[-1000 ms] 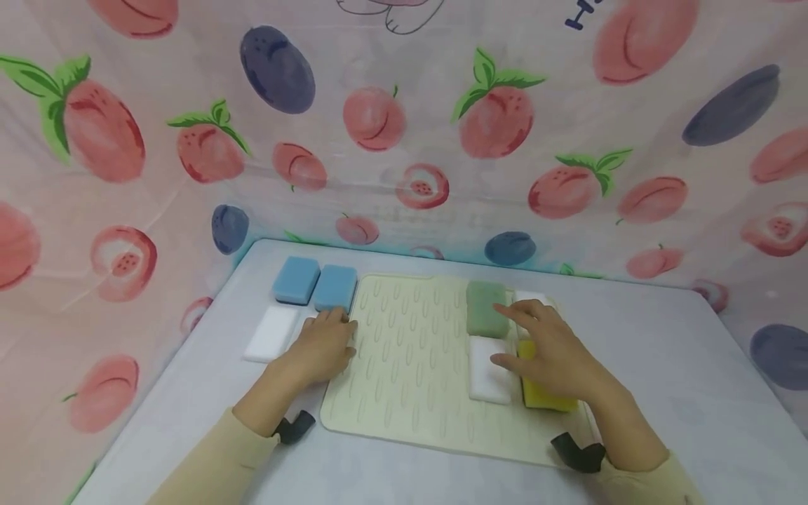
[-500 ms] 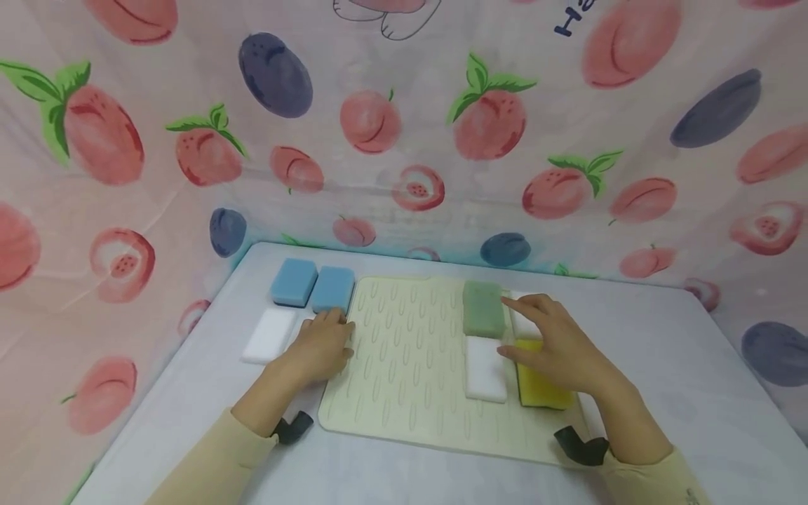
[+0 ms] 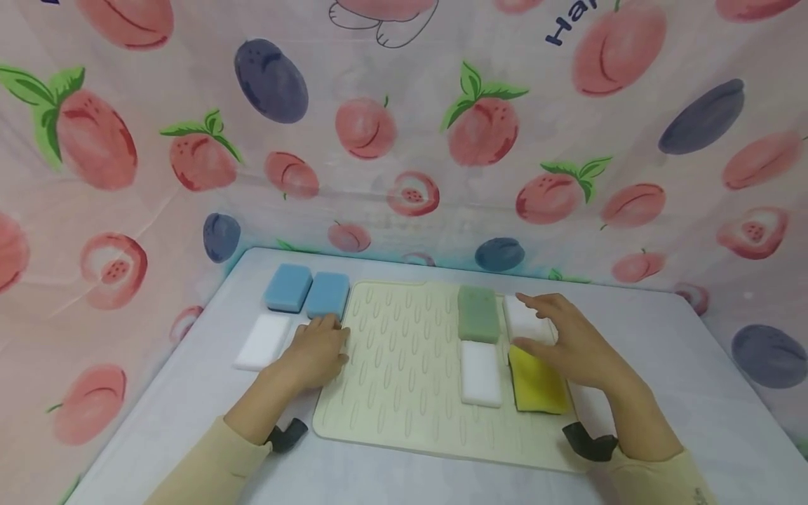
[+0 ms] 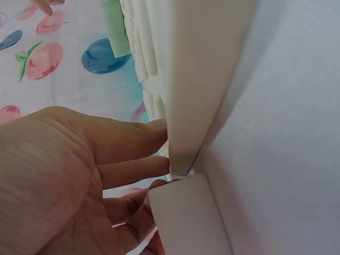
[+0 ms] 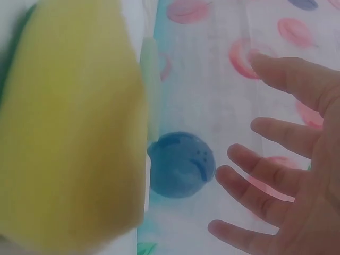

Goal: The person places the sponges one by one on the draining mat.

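Note:
My left hand [image 3: 313, 354] rests at the left edge of a cream ridged mat [image 3: 398, 379]. In the left wrist view its thumb and a finger touch the mat's edge, and other fingers lie against a white sponge [image 4: 186, 218], mostly covered in the head view. Over the mat's right side hovers my right hand [image 3: 571, 347], fingers spread, holding nothing. Below it is a yellow sponge [image 3: 539, 384] with a dark underside. A green sponge [image 3: 477, 314], a white sponge [image 3: 481, 374] and another white sponge [image 3: 525, 319] complete that block on the mat.
Two blue sponges [image 3: 289, 287] sit side by side left of the mat, with a white sponge [image 3: 264, 341] in front of them. The white table [image 3: 669, 393] meets a fruit-print curtain [image 3: 404, 140] at the back and left.
My right hand has drawn back to the right, away from the green and front white sponges, exposing more of the yellow one. My left hand stays in place. The head view tilts up slightly.

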The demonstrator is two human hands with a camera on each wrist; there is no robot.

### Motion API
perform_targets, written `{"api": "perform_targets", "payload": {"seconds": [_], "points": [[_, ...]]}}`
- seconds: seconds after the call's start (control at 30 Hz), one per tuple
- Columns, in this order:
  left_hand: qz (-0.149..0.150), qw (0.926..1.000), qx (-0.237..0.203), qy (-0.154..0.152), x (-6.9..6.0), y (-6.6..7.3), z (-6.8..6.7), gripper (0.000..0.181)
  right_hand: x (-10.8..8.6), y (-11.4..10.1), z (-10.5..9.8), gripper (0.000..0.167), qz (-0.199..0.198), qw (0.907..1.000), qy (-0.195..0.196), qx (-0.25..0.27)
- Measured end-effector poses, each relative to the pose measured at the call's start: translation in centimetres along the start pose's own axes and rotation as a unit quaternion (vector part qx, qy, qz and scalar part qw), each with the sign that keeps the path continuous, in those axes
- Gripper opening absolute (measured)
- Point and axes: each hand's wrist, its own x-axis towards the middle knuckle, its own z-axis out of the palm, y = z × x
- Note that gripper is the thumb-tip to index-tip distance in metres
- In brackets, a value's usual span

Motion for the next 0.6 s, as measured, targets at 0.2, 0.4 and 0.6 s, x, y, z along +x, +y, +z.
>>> {"api": "perform_targets", "payload": {"seconds": [0.2,0.4,0.6], "points": [[0.002,1.0000,0.000,0.001,0.0,0.1,-0.1,0.053,-0.1,0.6,-0.4,0.075,0.009,0.9999,0.005,-0.004],[0.001,1.0000,0.001,-0.001,0.1,0.1,-0.1,0.053,-0.1,1.0,-0.8,0.071,0.024,0.9997,-0.002,-0.005],[-0.002,1.0000,-0.001,-0.003,0.0,0.0,0.0,0.053,-0.1,2.1,-1.2,0.068,0.028,0.9996,0.003,-0.009]]}}
